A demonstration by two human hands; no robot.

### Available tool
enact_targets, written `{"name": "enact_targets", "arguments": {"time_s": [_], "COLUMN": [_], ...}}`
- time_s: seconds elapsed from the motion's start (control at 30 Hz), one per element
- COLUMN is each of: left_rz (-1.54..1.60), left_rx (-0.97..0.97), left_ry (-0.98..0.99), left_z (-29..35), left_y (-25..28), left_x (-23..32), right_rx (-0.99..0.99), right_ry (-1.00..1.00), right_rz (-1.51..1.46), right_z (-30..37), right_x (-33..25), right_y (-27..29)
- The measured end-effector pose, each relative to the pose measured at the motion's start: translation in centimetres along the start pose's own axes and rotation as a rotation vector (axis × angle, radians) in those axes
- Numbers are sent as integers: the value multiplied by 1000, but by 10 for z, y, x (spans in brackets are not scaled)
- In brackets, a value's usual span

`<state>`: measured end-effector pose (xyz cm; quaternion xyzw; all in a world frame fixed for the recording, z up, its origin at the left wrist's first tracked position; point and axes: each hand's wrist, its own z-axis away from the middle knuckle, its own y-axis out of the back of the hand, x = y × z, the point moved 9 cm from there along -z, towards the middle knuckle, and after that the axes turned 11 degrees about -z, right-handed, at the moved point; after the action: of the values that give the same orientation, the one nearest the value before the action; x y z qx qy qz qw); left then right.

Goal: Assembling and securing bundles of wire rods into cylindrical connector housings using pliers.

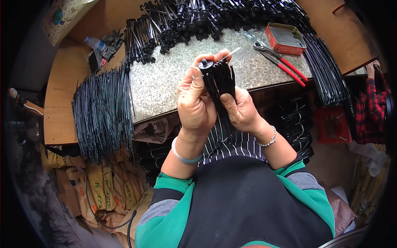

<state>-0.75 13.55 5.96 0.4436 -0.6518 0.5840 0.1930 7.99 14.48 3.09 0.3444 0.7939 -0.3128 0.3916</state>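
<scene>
In front of my chest, over the table's near edge, I hold up a bundle of thin black ribs (221, 84) that look like umbrella ribs. A round black hub (205, 64) with a short stub sits at its upper left end. My left hand (193, 101) is closed round the hub, thumb on its side and fingers behind. My right hand (245, 110) grips the bundle lower down, its thumb pressed across the ribs. A thin pale wire or strip (235, 51) sticks out by my left fingertips. The far side of the bundle is hidden.
Bunches of black ribs (103, 111) hang over the left edge, more (326, 70) at the right. Hubbed black frames (194, 20) line the back. Red-handled pliers (285, 66) lie near a red tin (285, 39). A bottle (96, 44) stands left; a person's red-checked sleeve (372, 99) shows right.
</scene>
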Motion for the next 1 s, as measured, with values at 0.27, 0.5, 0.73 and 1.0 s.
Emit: {"name": "enact_targets", "arguments": {"time_s": [0.27, 0.5, 0.73, 1.0], "left_rz": [-235, -461, -399, -375], "left_rx": [85, 196, 179, 138], "left_ry": [-99, -252, -239, -200], "left_z": [-4, 3, 5, 0], "left_y": [6, 2, 2, 4], "left_x": [2, -1, -13, -25], "right_rx": [124, 164, -9, 18], "right_ry": [82, 110, 81, 64], "right_rz": [314, 389, 268, 368], "right_z": [6, 12, 5, 5], "right_x": [-5, -11, -7, -2], "right_y": [13, 23, 28, 37]}}
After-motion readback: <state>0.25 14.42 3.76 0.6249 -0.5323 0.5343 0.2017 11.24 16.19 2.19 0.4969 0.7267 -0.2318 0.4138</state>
